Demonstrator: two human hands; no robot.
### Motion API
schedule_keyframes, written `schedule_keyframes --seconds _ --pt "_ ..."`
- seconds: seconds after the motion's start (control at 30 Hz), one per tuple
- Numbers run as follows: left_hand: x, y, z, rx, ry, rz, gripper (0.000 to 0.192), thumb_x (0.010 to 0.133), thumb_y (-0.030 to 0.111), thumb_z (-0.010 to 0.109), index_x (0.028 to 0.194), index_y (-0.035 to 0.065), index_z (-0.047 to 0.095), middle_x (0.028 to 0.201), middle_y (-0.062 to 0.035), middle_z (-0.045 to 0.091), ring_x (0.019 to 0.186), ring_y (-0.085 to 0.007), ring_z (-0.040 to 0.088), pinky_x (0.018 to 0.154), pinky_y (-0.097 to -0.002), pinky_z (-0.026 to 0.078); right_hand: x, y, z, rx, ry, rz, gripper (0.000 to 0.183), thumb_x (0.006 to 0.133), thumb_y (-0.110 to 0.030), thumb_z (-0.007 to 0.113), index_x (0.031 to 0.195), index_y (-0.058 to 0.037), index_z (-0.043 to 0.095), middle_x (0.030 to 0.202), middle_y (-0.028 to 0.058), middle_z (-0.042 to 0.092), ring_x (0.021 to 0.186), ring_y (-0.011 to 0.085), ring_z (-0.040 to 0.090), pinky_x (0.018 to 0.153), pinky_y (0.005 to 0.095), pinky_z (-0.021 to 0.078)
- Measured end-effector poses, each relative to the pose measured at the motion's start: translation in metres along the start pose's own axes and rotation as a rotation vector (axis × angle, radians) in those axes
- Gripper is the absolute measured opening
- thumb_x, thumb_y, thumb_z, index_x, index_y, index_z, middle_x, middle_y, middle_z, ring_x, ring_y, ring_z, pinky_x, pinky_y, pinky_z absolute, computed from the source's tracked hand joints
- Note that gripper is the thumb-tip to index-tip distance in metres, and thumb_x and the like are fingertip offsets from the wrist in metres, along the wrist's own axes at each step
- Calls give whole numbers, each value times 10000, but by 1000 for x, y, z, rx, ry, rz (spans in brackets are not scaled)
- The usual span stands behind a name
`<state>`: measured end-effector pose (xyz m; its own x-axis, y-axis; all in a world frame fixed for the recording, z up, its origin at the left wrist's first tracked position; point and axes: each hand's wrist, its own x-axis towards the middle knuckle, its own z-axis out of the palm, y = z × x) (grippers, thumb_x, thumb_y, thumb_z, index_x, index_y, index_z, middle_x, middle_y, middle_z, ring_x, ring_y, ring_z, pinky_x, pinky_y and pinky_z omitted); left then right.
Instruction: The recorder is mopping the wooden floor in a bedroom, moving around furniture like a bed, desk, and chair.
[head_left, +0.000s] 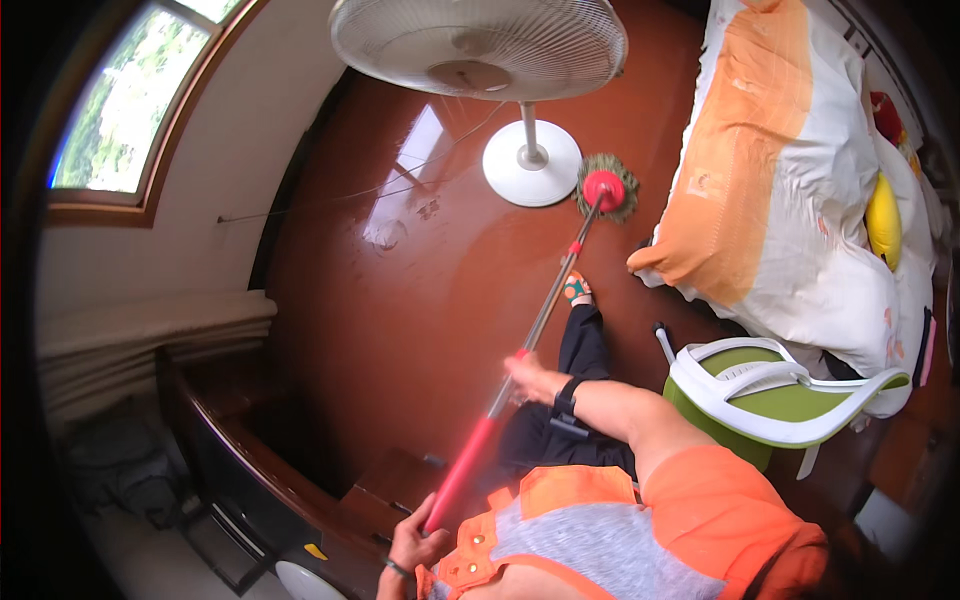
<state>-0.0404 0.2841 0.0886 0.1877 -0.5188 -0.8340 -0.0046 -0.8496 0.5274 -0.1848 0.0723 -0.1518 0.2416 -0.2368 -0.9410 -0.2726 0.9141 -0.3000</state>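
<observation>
A mop with a red and steel handle (545, 307) runs slantwise from my body out over the glossy red-brown floor. My left hand (418, 537) is closed around the end of its red grip, near my waist. Farther up, my right hand (529, 377) wraps the pole just above that grip; it wears a black wrist strap. The mop's red hub and greenish string head (631, 182) lie on the floor beside the round white base (499, 174) of a standing fan, close to its right edge.
The fan's large cage (480, 45) hangs over its base, and a thin cable crosses the floor to the wall. A bed with orange and white bedding (787, 187) stands right, above a green and white chair (765, 397). Dark wooden furniture (247, 457) curves along the lower left.
</observation>
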Motion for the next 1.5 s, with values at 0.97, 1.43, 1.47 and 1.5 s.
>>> schedule_keyframes --seconds 0.97,1.43,1.47,1.5 --pt "-73 159 6 489 640 32 538 622 45 585 1137 -40 453 871 -72 579 789 -134 519 720 -224 407 -25 -135 110 -174 -601 -132 212 790 -285 516 797 -73 509 724 97 565 665 199 578 512 308 448" --pt "-38 284 -30 485 866 139 321 720 19 544 1036 -30 543 587 -48 552 519 -61 477 474 -214 380 -54 -297 -189 252 132 -813 403 707 -196 643 1023 -103 410 847 44 520 705 129 526 499 230 430" --pt "-31 297 -33 443 943 194 300 743 22 530 1038 -31 540 562 -27 514 505 -43 449 460 -187 349 -73 -315 -191 163 228 -966 514 684 -200 672 1097 -88 388 968 72 510 835 161 530 573 261 455" --pt "-32 299 -45 404 975 247 301 761 13 507 1058 -30 528 579 -20 516 522 -45 457 476 -181 357 -93 -332 -186 149 212 -968 514 684 -200 672 1097 -88 388 968 72 510 835 161 530 573 261 455"
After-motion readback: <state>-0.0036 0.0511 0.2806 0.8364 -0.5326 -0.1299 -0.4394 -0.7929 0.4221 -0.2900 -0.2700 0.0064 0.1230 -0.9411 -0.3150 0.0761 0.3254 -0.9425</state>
